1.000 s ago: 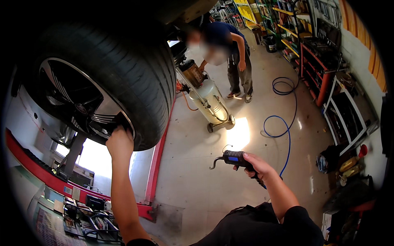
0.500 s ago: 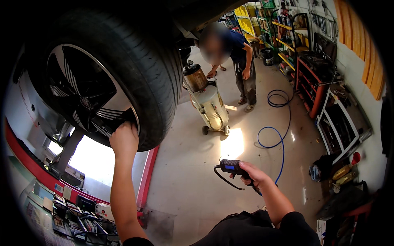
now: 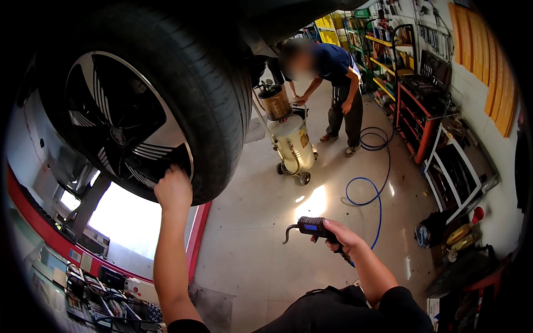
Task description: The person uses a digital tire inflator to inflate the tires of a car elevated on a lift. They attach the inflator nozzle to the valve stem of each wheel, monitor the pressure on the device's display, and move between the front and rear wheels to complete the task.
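A large black tyre (image 3: 216,94) on a dark alloy wheel (image 3: 119,130) hangs raised at the upper left. My left hand (image 3: 174,188) reaches up to the lower rim of the wheel, fingers curled against the rim edge by the spokes. My right hand (image 3: 340,236) is lower and to the right, gripping a black tyre inflator gun (image 3: 311,226) with a small blue display and a short hooked hose end pointing left. A blue air hose (image 3: 376,188) runs away from it over the floor.
A person in a dark blue shirt (image 3: 333,83) bends over a cream oil drainer on castors (image 3: 293,144) beyond the tyre. Red tool cabinets (image 3: 419,111) and shelves line the right wall. A red lift arm (image 3: 195,238) and a tool tray (image 3: 83,288) lie lower left.
The view has shifted closer to the wheel. My left hand stays at the rim. My right hand with the inflator gun has stayed low and to the right.
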Demonstrator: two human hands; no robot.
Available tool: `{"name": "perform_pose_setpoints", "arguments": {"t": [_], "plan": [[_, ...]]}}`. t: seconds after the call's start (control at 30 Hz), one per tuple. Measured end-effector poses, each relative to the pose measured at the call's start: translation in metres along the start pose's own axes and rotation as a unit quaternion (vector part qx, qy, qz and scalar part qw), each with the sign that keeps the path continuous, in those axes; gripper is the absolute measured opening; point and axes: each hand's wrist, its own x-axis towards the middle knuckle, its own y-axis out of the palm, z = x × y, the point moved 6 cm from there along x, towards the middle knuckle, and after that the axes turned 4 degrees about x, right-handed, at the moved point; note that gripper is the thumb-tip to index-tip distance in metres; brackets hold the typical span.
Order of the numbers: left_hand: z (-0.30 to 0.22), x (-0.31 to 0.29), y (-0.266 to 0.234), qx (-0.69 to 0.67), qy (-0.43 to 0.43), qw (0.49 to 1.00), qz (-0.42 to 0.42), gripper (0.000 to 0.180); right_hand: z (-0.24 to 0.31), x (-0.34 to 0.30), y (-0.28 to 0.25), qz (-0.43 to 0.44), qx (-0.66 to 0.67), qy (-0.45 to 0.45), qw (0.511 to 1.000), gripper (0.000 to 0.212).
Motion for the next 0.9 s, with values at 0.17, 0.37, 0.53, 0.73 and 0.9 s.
{"name": "perform_pose_setpoints", "arguments": {"t": [0.17, 0.37, 0.53, 0.73, 0.9], "plan": [[0.006, -0.001, 0.002, -0.014, 0.023, 1.000, -0.004, 0.022, -0.005, 0.007, -0.001, 0.006, 0.001, 0.004, 1.000, 0.056], [0.008, -0.002, -0.003, -0.024, 0.008, 1.000, -0.002, 0.026, -0.005, 0.011, 0.005, 0.003, -0.006, 0.006, 1.000, 0.055], [0.016, -0.001, 0.001, -0.062, 0.014, 0.998, 0.005, 0.025, -0.007, 0.015, 0.007, 0.008, -0.022, 0.001, 1.000, 0.053], [0.020, 0.000, -0.010, -0.181, 0.031, 0.983, -0.027, 0.019, -0.010, 0.017, 0.007, 0.004, -0.014, 0.005, 1.000, 0.057], [0.031, 0.000, 0.021, -0.298, 0.001, 0.955, 0.013, 0.027, -0.015, 0.017, 0.011, 0.002, -0.011, 0.008, 1.000, 0.057]]}}
